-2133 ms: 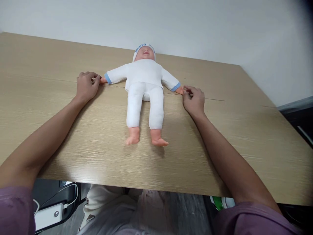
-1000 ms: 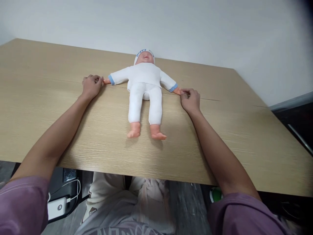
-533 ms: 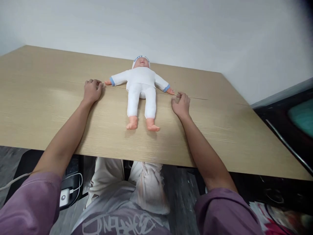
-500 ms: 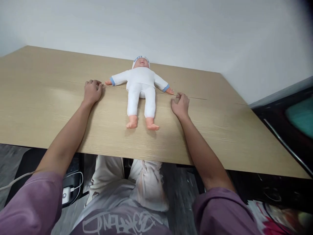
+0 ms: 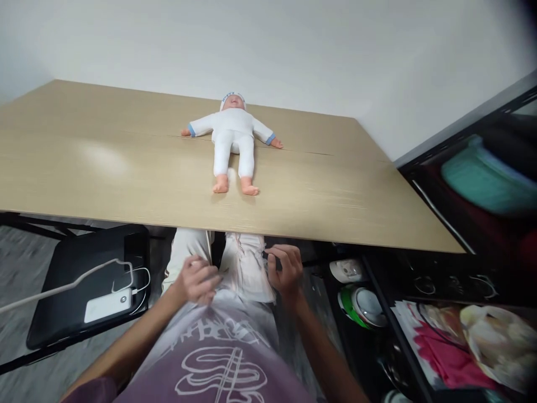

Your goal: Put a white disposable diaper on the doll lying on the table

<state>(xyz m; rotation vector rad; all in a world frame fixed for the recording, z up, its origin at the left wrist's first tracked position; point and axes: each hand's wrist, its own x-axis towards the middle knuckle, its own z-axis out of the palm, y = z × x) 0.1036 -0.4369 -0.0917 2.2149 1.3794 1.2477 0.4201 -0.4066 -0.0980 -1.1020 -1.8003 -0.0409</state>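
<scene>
A baby doll [image 5: 233, 126] in a white suit with blue cuffs and a white cap lies on its back on the wooden table [image 5: 138, 184]. Its arms are spread, and its bare feet point toward me. My left hand [image 5: 198, 280] is over my lap, below the table's front edge, with its fingers loosely bent and a little blurred. To the right of my lap hovers my right hand [image 5: 286, 270], thumb apart from its half-curled fingers. I see nothing in either hand, and neither touches the doll.
On a black stool [image 5: 59, 302] at the left rests a white power bank [image 5: 107, 305] with a cable. A dark shelf at the right holds a teal basin [image 5: 489, 176]. Lower down are a pink cloth [image 5: 448, 355], a plastic bag [image 5: 499, 341] and a green-rimmed container [image 5: 347, 302].
Both hands have left the tabletop beside the doll's hands and come back toward my body, over my lap. The view has shifted down; the doll's pose looks the same.
</scene>
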